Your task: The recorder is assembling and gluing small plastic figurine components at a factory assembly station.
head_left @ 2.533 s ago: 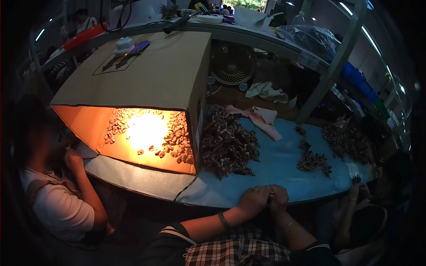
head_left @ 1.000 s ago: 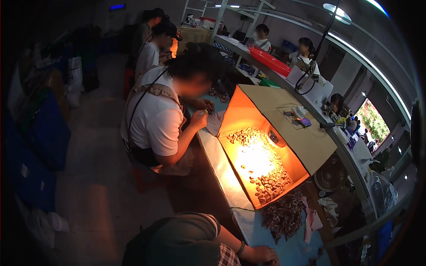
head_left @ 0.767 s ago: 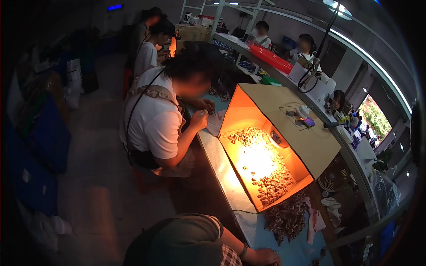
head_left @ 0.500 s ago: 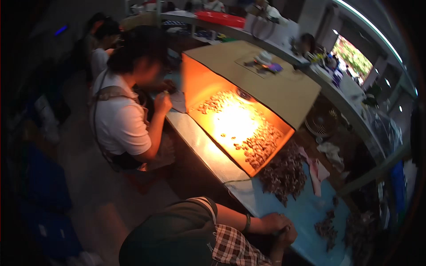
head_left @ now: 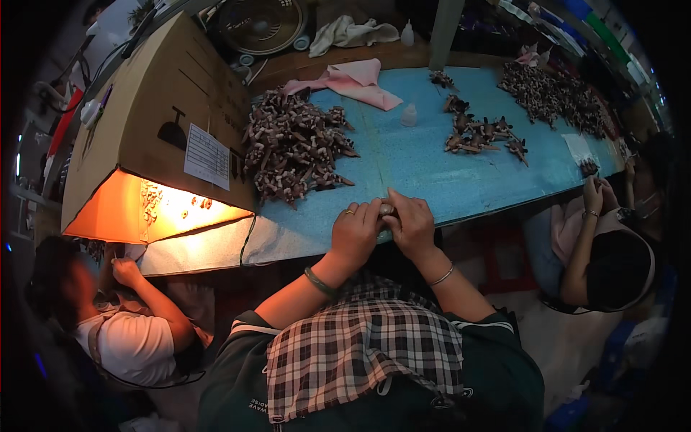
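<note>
At the near edge of the blue-topped table [head_left: 374, 158], my left hand [head_left: 354, 234] and my right hand [head_left: 412, 225] meet, fingers closed. Pinched between them is a small round brownish piece [head_left: 386, 209], mostly covered by the fingers; its kind does not show. Beyond and left of my hands rises a large heap of small brown-and-white figurine-like pieces [head_left: 299, 144]. A looser group of similar pieces [head_left: 479, 133] lies farther right. Between these two groups stands a small translucent squeeze bottle [head_left: 409, 115].
A cardboard box [head_left: 162, 108], lit orange inside, stands left. Pink cloth [head_left: 363, 81] lies behind the heap; a fan [head_left: 260, 25], a white cloth [head_left: 351, 34] and another bottle [head_left: 407, 34] are farther back. More pieces [head_left: 554, 93] lie right. Co-workers sit left [head_left: 137, 331] and right [head_left: 612, 252].
My view has swung from the left side to straight over my hands and the table. Both hands stay together at the table's edge; the small piece between them now shows.
</note>
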Demonstrator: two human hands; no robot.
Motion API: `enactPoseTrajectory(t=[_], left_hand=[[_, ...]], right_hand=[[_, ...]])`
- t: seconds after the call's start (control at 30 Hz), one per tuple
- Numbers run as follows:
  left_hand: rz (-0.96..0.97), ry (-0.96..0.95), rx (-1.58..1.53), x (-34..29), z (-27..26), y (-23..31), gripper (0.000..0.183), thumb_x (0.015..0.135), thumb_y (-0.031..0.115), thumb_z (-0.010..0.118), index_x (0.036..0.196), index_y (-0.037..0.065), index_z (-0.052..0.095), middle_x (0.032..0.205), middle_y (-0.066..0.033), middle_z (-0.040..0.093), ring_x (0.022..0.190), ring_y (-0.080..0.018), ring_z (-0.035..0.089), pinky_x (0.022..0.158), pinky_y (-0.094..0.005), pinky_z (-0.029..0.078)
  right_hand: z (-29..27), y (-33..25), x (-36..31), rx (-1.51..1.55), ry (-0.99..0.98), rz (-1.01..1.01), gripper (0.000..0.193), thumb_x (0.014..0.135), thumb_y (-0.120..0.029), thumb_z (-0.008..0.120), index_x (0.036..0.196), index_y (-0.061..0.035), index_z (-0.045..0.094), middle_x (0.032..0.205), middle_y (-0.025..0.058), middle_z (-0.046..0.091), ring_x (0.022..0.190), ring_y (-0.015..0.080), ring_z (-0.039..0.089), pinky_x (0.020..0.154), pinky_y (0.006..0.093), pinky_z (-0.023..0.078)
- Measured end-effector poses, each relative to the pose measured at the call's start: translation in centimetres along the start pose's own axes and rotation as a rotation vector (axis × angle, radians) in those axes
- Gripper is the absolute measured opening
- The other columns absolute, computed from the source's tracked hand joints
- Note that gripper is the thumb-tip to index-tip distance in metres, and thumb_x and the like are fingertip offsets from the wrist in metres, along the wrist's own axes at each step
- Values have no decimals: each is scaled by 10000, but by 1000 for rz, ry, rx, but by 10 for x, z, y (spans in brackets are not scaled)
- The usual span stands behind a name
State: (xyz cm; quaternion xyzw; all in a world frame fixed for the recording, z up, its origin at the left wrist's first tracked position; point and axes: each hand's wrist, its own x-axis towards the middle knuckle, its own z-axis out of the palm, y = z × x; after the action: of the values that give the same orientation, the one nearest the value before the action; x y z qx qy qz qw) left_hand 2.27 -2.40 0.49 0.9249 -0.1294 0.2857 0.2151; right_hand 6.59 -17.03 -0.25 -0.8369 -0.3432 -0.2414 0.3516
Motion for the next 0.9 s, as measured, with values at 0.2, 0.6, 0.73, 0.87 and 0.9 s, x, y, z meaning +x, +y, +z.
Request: enactPoseTrajectory(t=[0.2,0.6,0.73,0.87,0.9], left_hand=[[-54,11,-44,-5,-4,3,431,723,75,680,1122,-15,546,798,-114,581,675,-283,546,586,-351,454],[-62,-10,-33,0,-4,-3,358,723,104,700,1052,40,573,746,-76,556,681,-255,543,600,-340,448],[-190,-67,-358,-4,-16,-12,312,769,87,683,1062,32,590,793,-65,564,726,-224,559,647,-300,459],[-543,-174,-1240,-10,-36,-19,280,885,151,621,1119,7,567,921,-61,578,857,-176,568,768,-268,457],[-653,-324,-1579,-9,-48,-16,347,931,290,565,1125,4,536,989,-97,580,933,-206,570,828,-301,454]], right_hand=[[-4,0,-4,122,19,8,397,861,-282,608,1151,-13,583,1009,95,661,915,265,632,779,370,473],[-4,1,3,74,-47,18,301,766,-159,680,1039,-44,630,967,114,657,925,273,624,790,377,460],[-15,-6,4,222,-112,123,289,783,-124,673,1053,-34,624,955,118,658,912,277,626,789,366,463],[-48,-35,9,832,-215,485,302,834,-75,631,1126,-5,603,979,111,670,943,200,635,797,312,488],[-51,-34,6,922,-191,496,312,859,-64,604,1164,2,590,1039,107,663,976,159,620,800,282,495]])
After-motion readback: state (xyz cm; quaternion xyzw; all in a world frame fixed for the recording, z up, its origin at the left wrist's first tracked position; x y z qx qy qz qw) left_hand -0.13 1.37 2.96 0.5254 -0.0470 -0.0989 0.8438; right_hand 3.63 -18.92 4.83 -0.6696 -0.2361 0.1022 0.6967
